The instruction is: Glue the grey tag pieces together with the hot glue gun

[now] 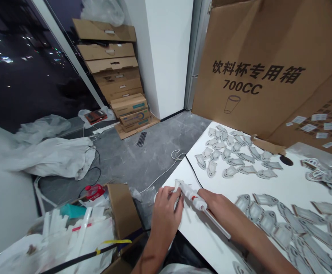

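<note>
Glue gun, pc in hands, cord nr

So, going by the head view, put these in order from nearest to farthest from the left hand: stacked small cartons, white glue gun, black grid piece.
Nearest to the left hand first:
1. White glue gun: just to its right, in the right hand.
2. Black grid piece: ahead on the floor.
3. Stacked small cartons: beyond the grid piece, beside the white pillar.

Stacked cardboard boxes stand on the grey floor beside a white pillar.
</note>
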Demonstrator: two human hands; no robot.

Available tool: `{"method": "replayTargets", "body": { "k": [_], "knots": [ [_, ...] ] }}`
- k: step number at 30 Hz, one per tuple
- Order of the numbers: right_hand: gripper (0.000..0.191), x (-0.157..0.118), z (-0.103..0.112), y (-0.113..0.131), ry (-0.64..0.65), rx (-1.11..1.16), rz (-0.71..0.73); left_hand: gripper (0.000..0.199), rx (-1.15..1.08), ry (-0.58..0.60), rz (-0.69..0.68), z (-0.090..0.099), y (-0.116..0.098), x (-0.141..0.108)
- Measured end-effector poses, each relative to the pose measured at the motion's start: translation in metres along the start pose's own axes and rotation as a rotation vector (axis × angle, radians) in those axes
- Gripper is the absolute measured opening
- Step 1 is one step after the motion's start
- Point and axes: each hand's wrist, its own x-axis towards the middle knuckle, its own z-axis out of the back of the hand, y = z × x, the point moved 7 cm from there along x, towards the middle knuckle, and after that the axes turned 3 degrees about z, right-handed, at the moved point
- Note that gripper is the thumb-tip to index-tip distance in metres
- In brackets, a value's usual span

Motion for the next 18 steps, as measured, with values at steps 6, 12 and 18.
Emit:
{"method": "replayTargets", "body": {
  "k": [6, 12, 18],
  "knots": [
    [0.014, 0.0024, -0.0047, -0.0048, 0.012, -0.023, -0.010, 0.026, 0.001, 0.003, 0.011, -0.0010, 0.0006, -0.0006],
    [0.012, 0.0044, -0.0048, -0.0019, 0.045, -0.073, -0.064, 0.026, 0.001, 0.007, 0.017, -0.0007, -0.0001, -0.0005],
    [0.012, 0.0040, -0.0031, 0.0045, 0.105, -0.165, -0.109, 0.025, 0.015, 0.011, 0.021, -0.0009, -0.0005, -0.0002]
  ]
}}
